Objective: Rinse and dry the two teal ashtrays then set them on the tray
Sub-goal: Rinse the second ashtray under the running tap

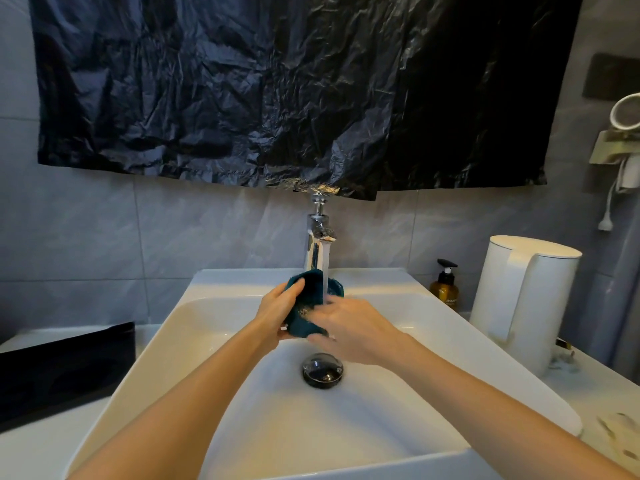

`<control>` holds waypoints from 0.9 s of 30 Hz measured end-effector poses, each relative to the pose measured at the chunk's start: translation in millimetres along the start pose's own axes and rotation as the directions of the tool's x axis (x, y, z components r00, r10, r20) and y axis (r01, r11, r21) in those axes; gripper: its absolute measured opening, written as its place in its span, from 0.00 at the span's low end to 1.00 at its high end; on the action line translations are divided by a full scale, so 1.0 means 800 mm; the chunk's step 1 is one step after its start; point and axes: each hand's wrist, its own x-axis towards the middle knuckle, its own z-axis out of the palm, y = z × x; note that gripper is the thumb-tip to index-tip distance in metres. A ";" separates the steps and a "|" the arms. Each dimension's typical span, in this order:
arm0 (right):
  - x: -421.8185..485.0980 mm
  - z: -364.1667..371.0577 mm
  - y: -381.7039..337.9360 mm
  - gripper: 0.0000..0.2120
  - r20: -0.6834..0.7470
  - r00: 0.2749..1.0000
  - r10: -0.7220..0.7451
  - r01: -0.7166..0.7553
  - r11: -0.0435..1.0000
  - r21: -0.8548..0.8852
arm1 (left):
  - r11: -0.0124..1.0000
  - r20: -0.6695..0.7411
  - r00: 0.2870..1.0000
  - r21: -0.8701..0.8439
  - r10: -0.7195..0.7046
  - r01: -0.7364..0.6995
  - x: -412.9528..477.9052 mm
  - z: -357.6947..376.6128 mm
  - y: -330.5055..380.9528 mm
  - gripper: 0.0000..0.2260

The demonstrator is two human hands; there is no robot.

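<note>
Under the chrome tap [317, 244], over the white ceramic sink [166, 327], the left hand [277, 310] gripped a teal glazed ashtray [306, 306]. The right hand [353, 329] touched it, its grip too blurred to tell.

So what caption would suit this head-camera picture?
Over a white sink, the left hand grips a teal ashtray under the running tap while the right hand touches it.

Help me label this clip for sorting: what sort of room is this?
Most likely a bathroom: a white basin with a chrome tap running into it, grey wall tiles behind, and what looks like a wall-mounted hair dryer at the right. A pump bottle beside the basin fits too.
</note>
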 end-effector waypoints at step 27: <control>-0.002 0.020 -0.026 0.09 0.201 0.960 0.196 -0.260 0.889 0.375 | 0.922 -0.063 0.971 0.333 0.231 -0.197 0.017 -0.007 -0.006 0.15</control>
